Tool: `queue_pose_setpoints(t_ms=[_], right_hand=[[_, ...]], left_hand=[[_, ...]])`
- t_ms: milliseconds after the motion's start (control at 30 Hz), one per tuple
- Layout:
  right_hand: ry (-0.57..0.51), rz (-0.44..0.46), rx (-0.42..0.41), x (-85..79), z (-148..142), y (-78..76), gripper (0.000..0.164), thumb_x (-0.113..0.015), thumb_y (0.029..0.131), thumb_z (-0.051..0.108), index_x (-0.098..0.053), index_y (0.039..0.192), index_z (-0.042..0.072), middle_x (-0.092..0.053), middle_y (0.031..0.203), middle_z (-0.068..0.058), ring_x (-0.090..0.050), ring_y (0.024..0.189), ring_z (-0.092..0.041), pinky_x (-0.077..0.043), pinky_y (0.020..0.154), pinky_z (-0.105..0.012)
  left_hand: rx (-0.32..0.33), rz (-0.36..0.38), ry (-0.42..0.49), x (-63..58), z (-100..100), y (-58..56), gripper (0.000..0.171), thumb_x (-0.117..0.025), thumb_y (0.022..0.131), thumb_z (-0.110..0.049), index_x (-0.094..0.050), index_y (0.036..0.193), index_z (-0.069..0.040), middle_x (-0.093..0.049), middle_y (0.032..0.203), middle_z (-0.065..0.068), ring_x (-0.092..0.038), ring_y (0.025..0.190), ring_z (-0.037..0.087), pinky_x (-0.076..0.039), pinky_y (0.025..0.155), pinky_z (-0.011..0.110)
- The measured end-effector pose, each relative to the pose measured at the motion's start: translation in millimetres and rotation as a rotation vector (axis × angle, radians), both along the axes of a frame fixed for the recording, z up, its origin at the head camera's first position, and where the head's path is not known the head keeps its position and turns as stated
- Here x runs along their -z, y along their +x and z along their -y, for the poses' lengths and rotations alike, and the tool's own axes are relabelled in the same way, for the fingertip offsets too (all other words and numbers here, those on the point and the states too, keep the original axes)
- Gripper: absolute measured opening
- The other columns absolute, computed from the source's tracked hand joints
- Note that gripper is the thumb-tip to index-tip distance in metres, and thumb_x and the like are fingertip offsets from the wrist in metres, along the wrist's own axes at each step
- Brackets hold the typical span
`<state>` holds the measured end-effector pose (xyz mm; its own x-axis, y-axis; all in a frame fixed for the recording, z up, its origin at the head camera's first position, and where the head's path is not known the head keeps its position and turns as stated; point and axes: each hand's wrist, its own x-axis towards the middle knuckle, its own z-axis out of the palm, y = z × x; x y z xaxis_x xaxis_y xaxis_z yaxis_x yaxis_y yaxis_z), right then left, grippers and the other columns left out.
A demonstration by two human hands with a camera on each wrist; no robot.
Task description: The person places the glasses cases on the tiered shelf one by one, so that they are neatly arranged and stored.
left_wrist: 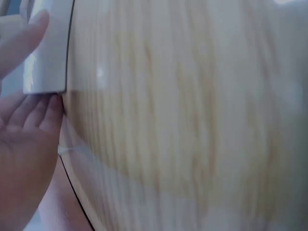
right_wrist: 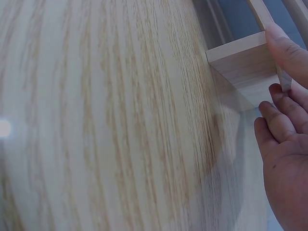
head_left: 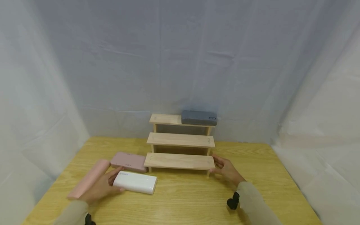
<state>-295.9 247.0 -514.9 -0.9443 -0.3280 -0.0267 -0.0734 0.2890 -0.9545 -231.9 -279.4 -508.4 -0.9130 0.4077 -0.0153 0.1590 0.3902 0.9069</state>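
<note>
"What do our hands hold?"

"We see the left hand [head_left: 102, 186] gripping the left end of a white box [head_left: 136, 182] on the wooden table [head_left: 185, 204], in front of a pink case [head_left: 128, 162]."

"And our right?"

"The right hand [head_left: 227, 170] pinches a three-step wooden stand [head_left: 180, 160] (blue-grey case [head_left: 198, 118] on top) at the lowest step's right end."

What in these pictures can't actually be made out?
- Head view: lettering on the white box, too small to read.
- Head view: part of the long pink case, hidden behind the left hand.
- Left wrist view: the white box's far end, cut off by the top edge.
- Right wrist view: the wooden stand's upper part, cut off likewise.
</note>
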Motion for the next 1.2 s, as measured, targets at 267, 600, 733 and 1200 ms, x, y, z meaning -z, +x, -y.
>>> queue_pose_setpoints(t_ms=[267,600,733,1200], right_hand=[[-0.012,-0.003,-0.009,-0.8,0,0.8,0.084,-0.074,0.085,0.019,-0.025,0.151,0.002,-0.026,0.154,-0.019,-0.028,0.141,-0.035,-0.034,0.11,-0.045],[-0.025,-0.002,-0.016,0.5,-2,-0.8,0.086,-0.075,0.084,0.019,-0.024,0.151,0.0,-0.026,0.154,-0.02,-0.027,0.141,-0.034,-0.034,0.11,-0.043],[-0.045,-0.005,-0.012,1.9,-2,-2.2,0.085,-0.076,0.083,0.017,-0.025,0.15,-0.002,-0.028,0.153,-0.022,-0.028,0.14,-0.035,-0.034,0.11,-0.043],[-0.04,-0.016,-0.029,3.8,-3,-3.0,0.086,-0.075,0.084,0.019,-0.024,0.15,-0.002,-0.028,0.153,-0.021,-0.028,0.14,-0.036,-0.034,0.11,-0.042]], left_hand=[[0.038,0.058,0.033,3.4,10,-2.3,0.091,-0.074,0.084,-0.017,-0.016,0.151,0.005,-0.014,0.154,0.026,-0.018,0.135,0.044,-0.037,0.092,0.005],[-0.04,-0.015,-0.013,5.8,10,1.4,0.083,-0.082,0.075,-0.021,-0.04,0.14,0.011,-0.038,0.145,0.027,-0.041,0.129,0.033,-0.044,0.091,0.01],[-0.052,-0.044,-0.005,5.1,11,3.5,0.081,-0.083,0.073,-0.019,-0.043,0.136,0.014,-0.044,0.14,0.03,-0.047,0.124,0.035,-0.047,0.091,0.015],[-0.127,-0.05,-0.004,8.8,14,6.0,0.082,-0.088,0.067,-0.021,-0.05,0.131,0.012,-0.05,0.135,0.028,-0.054,0.119,0.035,-0.053,0.09,0.026]])
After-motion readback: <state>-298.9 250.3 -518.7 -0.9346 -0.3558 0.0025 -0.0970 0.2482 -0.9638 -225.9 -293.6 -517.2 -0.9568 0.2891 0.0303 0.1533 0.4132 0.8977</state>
